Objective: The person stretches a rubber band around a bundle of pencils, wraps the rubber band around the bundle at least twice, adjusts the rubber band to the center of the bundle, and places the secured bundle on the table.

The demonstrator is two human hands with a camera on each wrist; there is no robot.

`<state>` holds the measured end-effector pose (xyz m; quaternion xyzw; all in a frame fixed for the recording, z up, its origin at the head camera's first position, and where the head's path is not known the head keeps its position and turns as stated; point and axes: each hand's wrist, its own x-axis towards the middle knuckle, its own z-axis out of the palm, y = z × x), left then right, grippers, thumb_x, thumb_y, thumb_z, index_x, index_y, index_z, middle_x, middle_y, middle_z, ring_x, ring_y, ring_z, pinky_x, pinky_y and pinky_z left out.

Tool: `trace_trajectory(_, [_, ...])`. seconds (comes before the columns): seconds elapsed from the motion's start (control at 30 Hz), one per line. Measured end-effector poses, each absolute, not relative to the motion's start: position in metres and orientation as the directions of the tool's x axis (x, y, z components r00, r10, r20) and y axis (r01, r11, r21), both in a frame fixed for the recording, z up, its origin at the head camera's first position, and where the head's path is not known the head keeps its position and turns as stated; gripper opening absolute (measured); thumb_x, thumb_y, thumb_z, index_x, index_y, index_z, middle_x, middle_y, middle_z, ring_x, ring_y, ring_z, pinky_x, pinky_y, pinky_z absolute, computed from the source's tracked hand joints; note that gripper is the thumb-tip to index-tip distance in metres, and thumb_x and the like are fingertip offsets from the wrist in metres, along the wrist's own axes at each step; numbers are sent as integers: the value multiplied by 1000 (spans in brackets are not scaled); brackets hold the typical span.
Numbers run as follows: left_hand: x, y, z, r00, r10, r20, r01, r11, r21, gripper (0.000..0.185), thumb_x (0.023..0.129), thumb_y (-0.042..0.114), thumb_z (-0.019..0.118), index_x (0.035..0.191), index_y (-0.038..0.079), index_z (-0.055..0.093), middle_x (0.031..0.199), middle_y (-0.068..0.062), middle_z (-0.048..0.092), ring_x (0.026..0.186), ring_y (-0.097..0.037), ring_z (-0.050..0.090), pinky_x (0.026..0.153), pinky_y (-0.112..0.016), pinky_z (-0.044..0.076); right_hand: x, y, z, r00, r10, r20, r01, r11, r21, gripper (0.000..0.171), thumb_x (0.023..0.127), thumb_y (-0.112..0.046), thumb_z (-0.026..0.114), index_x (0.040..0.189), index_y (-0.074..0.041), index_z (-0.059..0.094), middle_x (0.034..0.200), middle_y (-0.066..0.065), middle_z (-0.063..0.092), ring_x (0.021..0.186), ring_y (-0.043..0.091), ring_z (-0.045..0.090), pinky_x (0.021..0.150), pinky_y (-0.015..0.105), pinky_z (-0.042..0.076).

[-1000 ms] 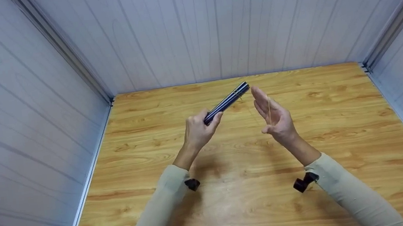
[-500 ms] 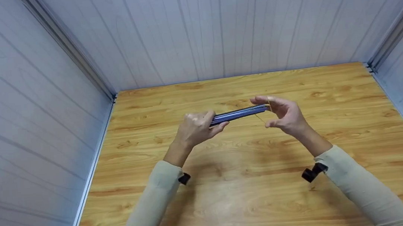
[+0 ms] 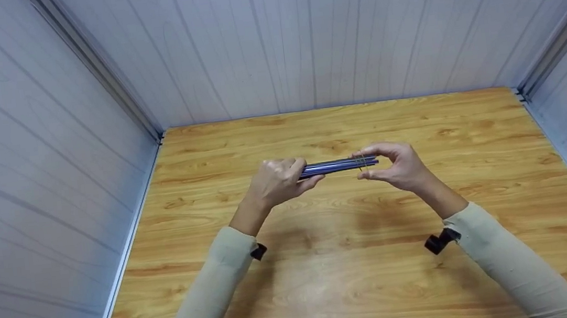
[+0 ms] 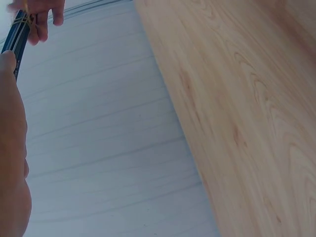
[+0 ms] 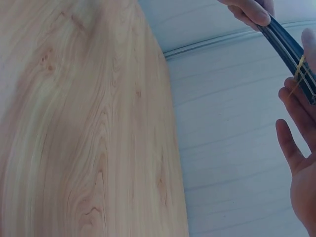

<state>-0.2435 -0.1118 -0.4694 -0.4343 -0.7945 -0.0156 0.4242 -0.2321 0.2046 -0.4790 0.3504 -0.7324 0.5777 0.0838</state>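
Pens, a dark bundle [image 3: 338,165], were held level above the wooden table [image 3: 359,277]. Left hand [image 3: 278,180] clamped one end to steady it; right hand [image 3: 395,165] pinched the far end, fingers curled at a yellow rubber band [image 3: 361,162] round the tips.

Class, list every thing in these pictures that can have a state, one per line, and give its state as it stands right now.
bundle of dark pens: held level above the table, gripped at both ends.
rubber band: wrapped round the bundle near its right end.
left hand: fingers curled round the bundle's left end.
right hand: fingertips pinching the bundle's right end at the band.
wooden table: bare surface beneath the hands.
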Motion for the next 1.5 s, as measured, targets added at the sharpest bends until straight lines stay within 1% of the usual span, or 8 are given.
trace_trajectory(0.13, [-243, -113, -469, -262, 675, 690, 703, 623, -342, 59, 86, 54, 97, 74, 15, 54, 54, 6, 51, 40, -6, 43, 39, -24, 35, -231, 202, -480, -763, -406, 503, -588, 115, -801, 32, 86, 22, 82, 116, 12, 78, 118, -26, 79, 108, -5, 74, 101, 13, 58])
trace_trajectory(0.37, [-243, -112, -472, -270, 682, 680, 716, 615, -332, 59, 87, 53, 96, 75, 15, 53, 54, 6, 51, 40, -6, 41, 40, -24, 36, -231, 201, -482, -749, -444, 492, -582, 86, -809, 28, 89, 22, 79, 114, 13, 72, 113, -19, 72, 97, 0, 67, 94, 14, 58])
trace_trajectory(0.5, [-242, -112, -472, -285, 696, 659, 725, 606, -326, 57, 89, 53, 95, 76, 15, 55, 55, 5, 53, 42, -6, 43, 41, -25, 38, -231, 203, -484, -730, -485, 482, -570, 44, -820, 27, 91, 22, 74, 115, 13, 68, 116, -13, 68, 99, 2, 64, 92, 15, 58])
trace_trajectory(0.7, [-241, -112, -471, -294, 709, 641, 742, 592, -315, 56, 92, 53, 93, 77, 14, 55, 55, 5, 52, 49, -4, 28, 43, -24, 33, -235, 206, -489, -674, -533, 512, -563, -77, -823, 28, 94, 25, 64, 120, 13, 66, 120, 5, 65, 107, 6, 61, 97, 18, 58])
trace_trajectory(0.9, [-240, -115, -472, -366, 679, 637, 767, 608, -207, 51, 94, 45, 91, 78, 12, 56, 56, 3, 51, 56, -3, 22, 48, -22, 24, -234, 210, -490, -698, -470, 540, -579, -74, -812, 31, 94, 27, 66, 124, 21, 64, 126, -11, 72, 111, 2, 70, 97, 16, 60])
trace_trajectory(1.13, [-235, -113, -473, -486, 631, 605, 774, 632, -37, 46, 98, 40, 87, 82, 9, 57, 64, 7, 38, 58, -4, 24, 57, -21, 17, -234, 210, -485, -689, -417, 592, -623, -76, -779, 35, 86, 32, 73, 119, 22, 70, 120, -11, 77, 105, 2, 75, 93, 17, 63])
trace_trajectory(1.33, [-229, -105, -472, -503, 638, 583, 802, 596, 39, 42, 100, 37, 85, 84, 8, 59, 64, 8, 36, 58, -3, 23, 57, -19, 18, -232, 211, -481, -675, -441, 592, -625, -86, -776, 35, 82, 32, 77, 114, 18, 75, 114, -10, 81, 100, 2, 76, 85, 16, 63])
trace_trajectory(1.5, [-228, -102, -473, -516, 640, 570, 800, 598, 52, 40, 100, 36, 84, 84, 9, 59, 66, 10, 28, 58, -2, 18, 57, -19, 16, -230, 213, -480, -679, -435, 592, -636, -53, -770, 33, 83, 30, 79, 113, 16, 77, 113, -13, 82, 100, 2, 77, 87, 17, 64])
